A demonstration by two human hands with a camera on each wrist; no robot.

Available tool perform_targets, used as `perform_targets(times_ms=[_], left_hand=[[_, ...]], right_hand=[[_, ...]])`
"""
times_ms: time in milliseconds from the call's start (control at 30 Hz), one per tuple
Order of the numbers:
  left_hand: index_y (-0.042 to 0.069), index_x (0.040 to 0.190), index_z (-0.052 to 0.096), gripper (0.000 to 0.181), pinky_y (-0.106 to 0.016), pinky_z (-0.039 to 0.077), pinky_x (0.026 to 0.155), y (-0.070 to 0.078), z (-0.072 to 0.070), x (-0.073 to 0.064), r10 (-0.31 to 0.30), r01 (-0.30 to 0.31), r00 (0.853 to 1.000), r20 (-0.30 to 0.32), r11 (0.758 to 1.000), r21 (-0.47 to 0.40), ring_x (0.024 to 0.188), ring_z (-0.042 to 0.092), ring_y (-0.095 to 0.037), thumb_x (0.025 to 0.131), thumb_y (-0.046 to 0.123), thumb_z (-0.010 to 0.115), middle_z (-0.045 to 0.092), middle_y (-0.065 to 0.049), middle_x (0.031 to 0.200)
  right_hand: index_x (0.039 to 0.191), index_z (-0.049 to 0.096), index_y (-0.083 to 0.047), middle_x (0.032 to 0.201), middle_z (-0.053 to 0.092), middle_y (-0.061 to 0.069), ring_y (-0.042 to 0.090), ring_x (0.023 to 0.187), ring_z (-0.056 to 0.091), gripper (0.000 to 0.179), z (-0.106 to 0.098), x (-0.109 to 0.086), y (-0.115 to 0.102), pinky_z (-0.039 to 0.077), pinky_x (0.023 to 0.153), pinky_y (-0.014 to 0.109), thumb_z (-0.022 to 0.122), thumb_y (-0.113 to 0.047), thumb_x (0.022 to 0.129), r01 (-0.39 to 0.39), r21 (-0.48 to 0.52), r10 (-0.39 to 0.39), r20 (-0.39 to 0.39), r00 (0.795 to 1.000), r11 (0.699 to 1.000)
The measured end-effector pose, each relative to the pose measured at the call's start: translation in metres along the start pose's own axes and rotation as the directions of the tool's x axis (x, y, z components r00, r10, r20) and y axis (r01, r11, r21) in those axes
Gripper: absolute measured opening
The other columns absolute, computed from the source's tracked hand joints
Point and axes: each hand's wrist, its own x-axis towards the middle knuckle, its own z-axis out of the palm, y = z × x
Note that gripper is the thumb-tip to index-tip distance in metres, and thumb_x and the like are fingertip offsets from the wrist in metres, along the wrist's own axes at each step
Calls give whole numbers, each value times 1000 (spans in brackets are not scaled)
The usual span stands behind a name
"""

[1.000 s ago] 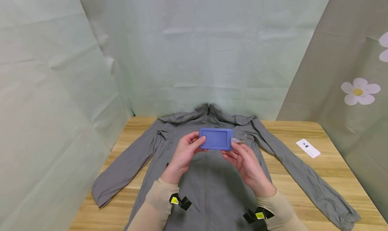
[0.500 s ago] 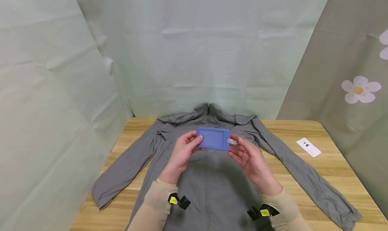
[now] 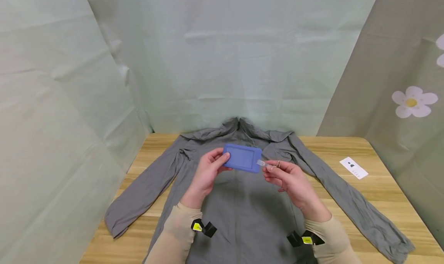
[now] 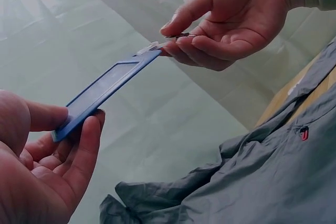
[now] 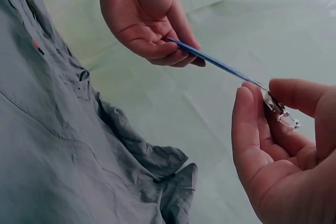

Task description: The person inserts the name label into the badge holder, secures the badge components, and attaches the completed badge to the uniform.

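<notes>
A blue badge holder (image 3: 241, 158) is held level above a grey jacket (image 3: 236, 210). My left hand (image 3: 206, 173) pinches its left end, with the thumb on the framed front. From the holder's right end comes a clear strap (image 3: 261, 163) with a metal clip (image 5: 271, 100). My right hand (image 3: 293, 183) pinches this clip between thumb and fingers; part of the clip is hidden by them. In the left wrist view the holder tilts up toward the right hand (image 4: 231, 22).
The jacket lies spread on a wooden table (image 3: 334, 150), its sleeves out to both sides. A white printed card (image 3: 354, 168) lies on the table at the right, beyond the right sleeve (image 3: 354, 206). Pale cloth walls (image 3: 243, 63) stand behind and at the sides.
My right hand has moved right and slightly down, shifting its grip from the holder's end to the clip. The left hand and holder have drifted slightly left, and the holder tilts a little.
</notes>
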Motion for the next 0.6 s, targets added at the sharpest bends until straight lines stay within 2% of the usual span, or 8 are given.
perform_targets(times_ms=[267, 467, 600], left_hand=[[-16, 127, 64, 27, -29, 63, 75, 3, -4, 1, 16, -16, 1000, -16, 1000, 5, 75, 71, -12, 106, 0, 64, 71, -2, 90], [-16, 127, 64, 27, -29, 64, 74, 1, -6, 2, 25, -25, 1000, -17, 1000, 8, 75, 70, -12, 105, 0, 64, 71, -2, 90], [-15, 127, 65, 27, -29, 64, 75, 1, -7, 2, 27, -26, 999, -24, 999, 24, 75, 70, -13, 106, 1, 65, 71, -4, 92]], right_hand=[[128, 67, 16, 104, 78, 4, 15, 94, 76, 33, 1, 1, 3, 63, 90, 31, 69, -8, 105, 11, -96, -13, -17, 1000, 995], [122, 71, 14, 97, 78, 4, 14, 87, 76, 30, 2, 2, 2, 64, 87, 31, 74, -7, 101, -6, -106, -2, -77, 997, 994], [119, 72, 12, 97, 79, 4, 15, 88, 77, 26, 4, 1, 3, 64, 87, 33, 75, -7, 101, -1, -82, -6, -79, 997, 997]])
